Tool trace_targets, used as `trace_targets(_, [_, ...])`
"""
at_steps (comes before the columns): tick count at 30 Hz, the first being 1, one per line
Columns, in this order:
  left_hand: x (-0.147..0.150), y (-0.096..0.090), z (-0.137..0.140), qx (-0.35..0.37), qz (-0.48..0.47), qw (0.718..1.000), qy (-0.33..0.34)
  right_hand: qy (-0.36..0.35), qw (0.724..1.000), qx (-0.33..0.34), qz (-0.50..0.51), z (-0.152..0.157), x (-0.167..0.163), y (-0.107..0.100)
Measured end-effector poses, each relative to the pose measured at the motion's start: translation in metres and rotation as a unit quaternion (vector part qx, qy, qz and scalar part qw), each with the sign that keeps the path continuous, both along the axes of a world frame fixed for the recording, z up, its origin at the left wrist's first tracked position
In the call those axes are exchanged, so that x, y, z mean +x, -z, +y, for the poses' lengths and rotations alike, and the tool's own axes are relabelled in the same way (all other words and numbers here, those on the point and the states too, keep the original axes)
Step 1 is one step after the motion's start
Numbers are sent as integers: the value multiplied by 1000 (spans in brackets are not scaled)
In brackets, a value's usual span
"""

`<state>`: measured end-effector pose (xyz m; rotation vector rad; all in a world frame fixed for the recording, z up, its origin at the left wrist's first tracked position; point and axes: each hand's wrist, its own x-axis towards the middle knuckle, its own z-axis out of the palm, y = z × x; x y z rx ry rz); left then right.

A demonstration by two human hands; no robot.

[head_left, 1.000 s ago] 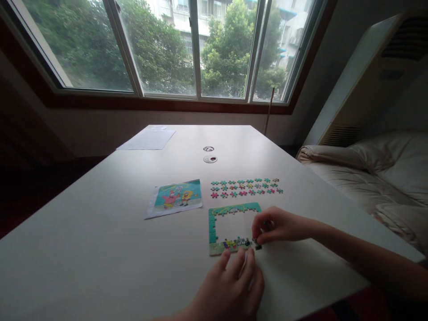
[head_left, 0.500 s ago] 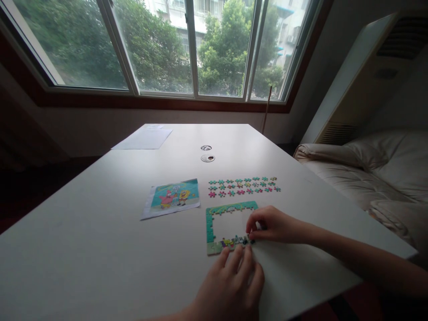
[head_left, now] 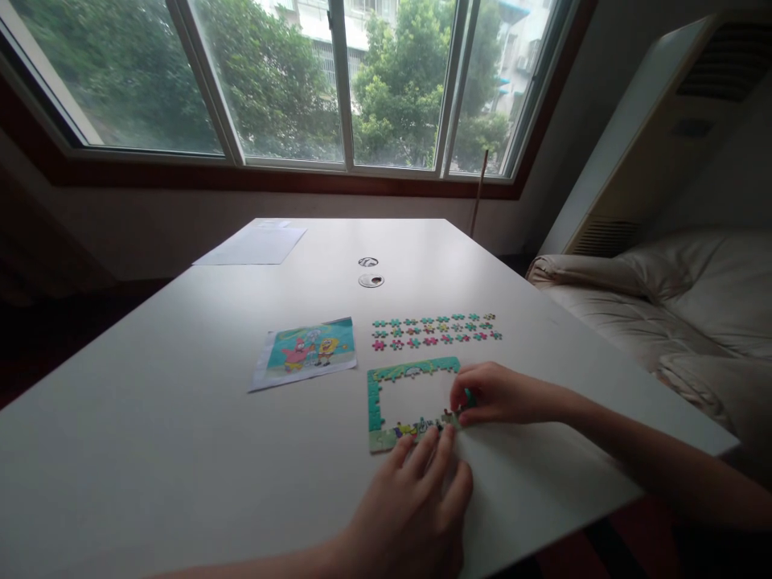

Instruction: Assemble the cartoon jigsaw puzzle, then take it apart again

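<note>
A jigsaw puzzle border (head_left: 375,402), teal at the top and side and pale green along the bottom, lies flat on the table with its middle bare. My left hand (head_left: 416,498) rests palm down, fingers stretched out and tips touching the border's lower edge. At the lower right corner, my right hand (head_left: 498,394) has thumb and fingers bent together on a small puzzle piece (head_left: 449,416), largely hidden by the fingertips. Its fingers also cover much of the right side. Loose puzzle pieces (head_left: 427,328) lie in rows just beyond the border.
Left of the puzzle lies a creased picture sheet (head_left: 310,350) with cartoon figures. White paper (head_left: 253,245) sits at the table's far left. Two round table inserts (head_left: 371,280) are near the far middle. A cushioned sofa (head_left: 603,297) stands to the right.
My right hand has shifted slightly along the right side, its thumb and fingertips now a little farther apart. My left hand stays on the lower edge. The whole view has tilted slightly.
</note>
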<state>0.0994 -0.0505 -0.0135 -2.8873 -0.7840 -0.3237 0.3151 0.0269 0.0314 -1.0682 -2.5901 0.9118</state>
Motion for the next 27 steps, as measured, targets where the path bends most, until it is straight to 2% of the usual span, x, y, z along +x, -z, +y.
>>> trace_targets(22, [1, -3, -2, -30, 3, 1000, -10, -32, 999, 11, -16, 0, 4, 1])
trace_targets(27, [1, 3, -3, 15, -13, 1000, -9, -67, 998, 10, -5, -1, 3, 1])
